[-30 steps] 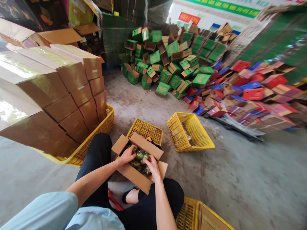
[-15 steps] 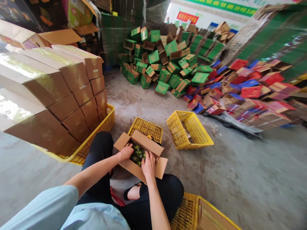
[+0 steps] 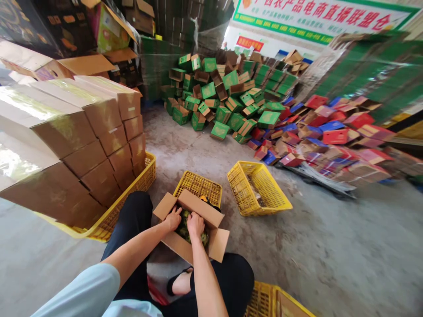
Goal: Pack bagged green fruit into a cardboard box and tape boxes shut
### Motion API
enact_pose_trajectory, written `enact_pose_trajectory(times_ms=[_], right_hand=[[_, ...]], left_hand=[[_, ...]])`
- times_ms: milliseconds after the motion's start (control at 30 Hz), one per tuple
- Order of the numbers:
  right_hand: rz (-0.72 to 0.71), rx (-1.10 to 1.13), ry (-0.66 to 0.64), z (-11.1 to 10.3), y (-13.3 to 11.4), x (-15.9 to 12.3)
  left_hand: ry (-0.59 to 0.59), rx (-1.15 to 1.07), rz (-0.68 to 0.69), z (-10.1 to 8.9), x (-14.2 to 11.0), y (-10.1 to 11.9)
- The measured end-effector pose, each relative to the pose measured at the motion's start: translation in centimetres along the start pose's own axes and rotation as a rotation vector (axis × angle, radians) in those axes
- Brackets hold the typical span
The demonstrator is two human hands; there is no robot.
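Note:
An open cardboard box (image 3: 216, 244) with raised flaps sits in front of my crossed legs. Inside it lies green, roundish produce (image 3: 185, 229), somewhat glossy, its kind hard to make out. My left hand (image 3: 172, 219) reaches over the box's left side with bent fingers at the produce. Close beside it, my right hand (image 3: 195, 224) is closed, fingers curled down into the middle of the box. The fingertips of both hands are partly hidden, and what they pinch does not show clearly.
Beyond the box stands an upturned yellow crate (image 3: 190, 181) with a yellow-and-black object (image 3: 206, 200). Another yellow crate (image 3: 241, 187) sits to its right. Stacked taped cartons (image 3: 76, 119) rise at left. Green boxes (image 3: 220, 130) and red-and-blue boxes (image 3: 335, 136) are heaped behind.
My right hand has moved left across the box, closer to my left hand, and its fingers have curled. My view has tilted up slightly.

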State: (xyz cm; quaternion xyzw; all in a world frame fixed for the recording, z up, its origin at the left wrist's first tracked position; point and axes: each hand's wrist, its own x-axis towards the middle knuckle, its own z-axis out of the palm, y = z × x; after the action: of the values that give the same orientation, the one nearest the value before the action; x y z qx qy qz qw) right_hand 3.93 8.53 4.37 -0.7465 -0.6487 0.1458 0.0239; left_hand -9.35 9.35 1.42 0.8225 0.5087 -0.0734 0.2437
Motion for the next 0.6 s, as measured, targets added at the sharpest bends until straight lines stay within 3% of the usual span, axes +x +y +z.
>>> enact_pose_trajectory(times_ms=[100,400,600], right_hand=[[-0.062,0.06,0.086,0.1,1.3,-0.4],[-0.192,0.237,0.35,-0.4,8.7,-4.1],[-0.272,0.267,0.407,1.7,9.1,-6.3]], left_hand=[[0.021,-0.008,0.015,0.0,-0.1,-0.4],[0.046,-0.053,0.056,0.2,-0.1,-1.4],[0.018,-0.025,0.099,0.3,-0.7,-1.5]])
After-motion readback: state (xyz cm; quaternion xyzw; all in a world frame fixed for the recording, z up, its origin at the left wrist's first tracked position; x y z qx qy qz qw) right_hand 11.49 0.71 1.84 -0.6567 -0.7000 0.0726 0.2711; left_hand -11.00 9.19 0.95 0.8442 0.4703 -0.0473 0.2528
